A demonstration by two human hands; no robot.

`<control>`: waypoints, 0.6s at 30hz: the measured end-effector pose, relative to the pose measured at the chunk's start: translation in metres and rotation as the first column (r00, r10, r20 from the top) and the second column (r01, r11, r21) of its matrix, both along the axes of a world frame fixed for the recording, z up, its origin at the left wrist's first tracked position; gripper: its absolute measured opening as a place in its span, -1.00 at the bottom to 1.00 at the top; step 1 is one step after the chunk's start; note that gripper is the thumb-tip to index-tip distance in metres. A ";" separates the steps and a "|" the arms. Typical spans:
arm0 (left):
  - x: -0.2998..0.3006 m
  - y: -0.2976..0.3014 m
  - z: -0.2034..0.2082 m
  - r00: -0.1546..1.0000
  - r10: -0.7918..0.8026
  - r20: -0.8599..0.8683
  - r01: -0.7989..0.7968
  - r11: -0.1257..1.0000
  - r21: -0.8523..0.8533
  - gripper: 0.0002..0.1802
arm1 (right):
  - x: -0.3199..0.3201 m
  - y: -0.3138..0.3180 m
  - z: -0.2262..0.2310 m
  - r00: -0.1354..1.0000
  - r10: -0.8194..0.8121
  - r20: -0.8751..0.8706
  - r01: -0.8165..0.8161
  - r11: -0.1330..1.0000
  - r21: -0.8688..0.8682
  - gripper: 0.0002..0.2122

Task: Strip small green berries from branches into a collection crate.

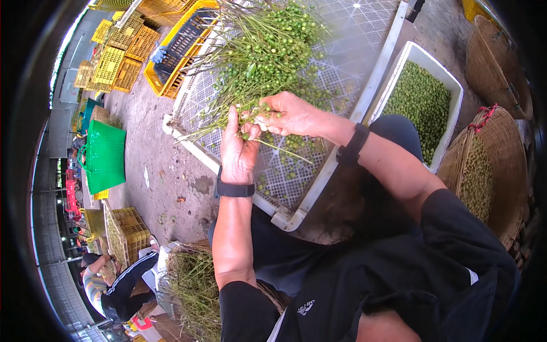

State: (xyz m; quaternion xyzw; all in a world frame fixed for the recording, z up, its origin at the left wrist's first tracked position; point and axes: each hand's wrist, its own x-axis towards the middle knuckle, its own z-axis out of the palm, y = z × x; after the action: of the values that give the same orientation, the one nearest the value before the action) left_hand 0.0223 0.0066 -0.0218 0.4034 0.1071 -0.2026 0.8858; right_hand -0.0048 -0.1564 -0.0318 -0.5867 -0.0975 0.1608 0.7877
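Note:
My left hand (240, 154) is closed on a thin green stalk (288, 152) that bears small round green fruits. My right hand (290, 115) meets it from the right, thumb and fingers pinched on the fruits (249, 114) of the same stalk. Both hands are above a white perforated tray (213, 85). Just beyond them lies a big heap of fruit-bearing stalks (268, 51), their bare ends pointing left. Loose green fruits (288, 176) are scattered on the tray below my hands. My fingers partly hide the held fruits.
At right stand a white bin (393, 74) of green fruits and woven baskets (507, 154), one holding fruits. Bare stalks (196, 285) pile up at lower left. A green basket (106, 157), yellow crates (108, 65) and a seated person (122, 285) are on the left.

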 end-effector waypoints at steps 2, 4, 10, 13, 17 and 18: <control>-0.003 -0.004 0.005 1.000 -0.011 -0.010 0.011 1.000 -0.008 -0.74 | -0.001 -0.002 0.001 0.998 0.019 -0.059 -0.014 0.996 0.091 -0.91; 0.000 -0.003 0.004 0.998 0.027 -0.049 -0.029 0.999 -0.037 -0.73 | -0.002 0.000 0.002 0.994 0.031 -0.101 -0.013 0.984 0.175 -0.91; 0.000 -0.006 0.000 0.997 0.056 -0.058 -0.058 0.998 -0.033 -0.73 | -0.005 0.007 -0.001 0.960 -0.143 -0.240 0.203 0.947 0.248 -0.94; 0.002 -0.003 0.000 0.995 0.074 -0.062 -0.077 0.996 -0.046 -0.74 | -0.007 0.008 -0.002 0.975 -0.012 -0.220 0.116 0.877 0.467 -0.93; 0.008 0.010 -0.007 0.999 0.007 0.049 -0.003 0.997 -0.080 -0.75 | -0.007 0.002 0.004 0.945 0.065 -0.319 0.109 0.861 0.497 -0.90; 0.009 0.012 -0.009 0.998 0.020 0.054 -0.016 0.998 -0.058 -0.75 | -0.007 0.001 0.007 0.943 0.078 -0.324 0.106 0.852 0.513 -0.90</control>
State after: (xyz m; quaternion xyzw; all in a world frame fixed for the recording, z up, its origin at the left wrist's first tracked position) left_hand 0.0309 0.0190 -0.0309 0.3821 0.0806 -0.1865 0.9015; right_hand -0.0122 -0.1550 -0.0253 -0.3152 0.0013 0.2194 0.9233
